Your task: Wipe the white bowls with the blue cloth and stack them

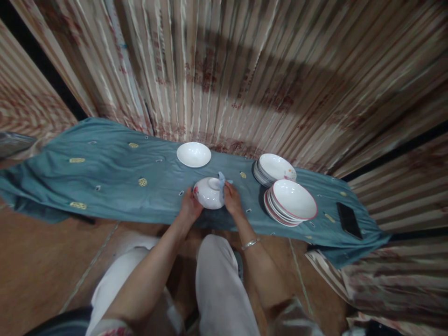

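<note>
Between my hands is a white bowl, turned so that its underside and foot ring face up, with a red flower pattern on its side. My left hand grips it by the left rim. On the other side, my right hand presses a light blue cloth against the bowl. A shallow white bowl lies by itself further back on the table. To the right stand a stack of white plates and, nearer me, a stack of red-rimmed bowls.
A teal cloth with yellow pineapples covers the long table. A black phone lies towards its right end. Pleated curtains hang right behind the table, with dark poles at either side.
</note>
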Demonstrator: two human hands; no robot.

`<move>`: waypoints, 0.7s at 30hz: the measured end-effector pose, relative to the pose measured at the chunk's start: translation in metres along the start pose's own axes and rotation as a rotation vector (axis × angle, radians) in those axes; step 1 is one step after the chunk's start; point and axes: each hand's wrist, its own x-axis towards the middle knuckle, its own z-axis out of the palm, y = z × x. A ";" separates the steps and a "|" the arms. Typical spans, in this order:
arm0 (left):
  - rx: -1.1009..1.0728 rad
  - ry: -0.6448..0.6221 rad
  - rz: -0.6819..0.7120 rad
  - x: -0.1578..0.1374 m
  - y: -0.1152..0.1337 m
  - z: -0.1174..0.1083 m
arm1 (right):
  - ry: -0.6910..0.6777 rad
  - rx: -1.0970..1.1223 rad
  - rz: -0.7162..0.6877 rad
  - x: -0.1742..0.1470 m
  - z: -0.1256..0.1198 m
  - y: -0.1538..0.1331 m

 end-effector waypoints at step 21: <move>-0.020 -0.069 0.055 -0.005 -0.009 0.006 | -0.020 -0.035 -0.094 -0.100 -0.023 -0.022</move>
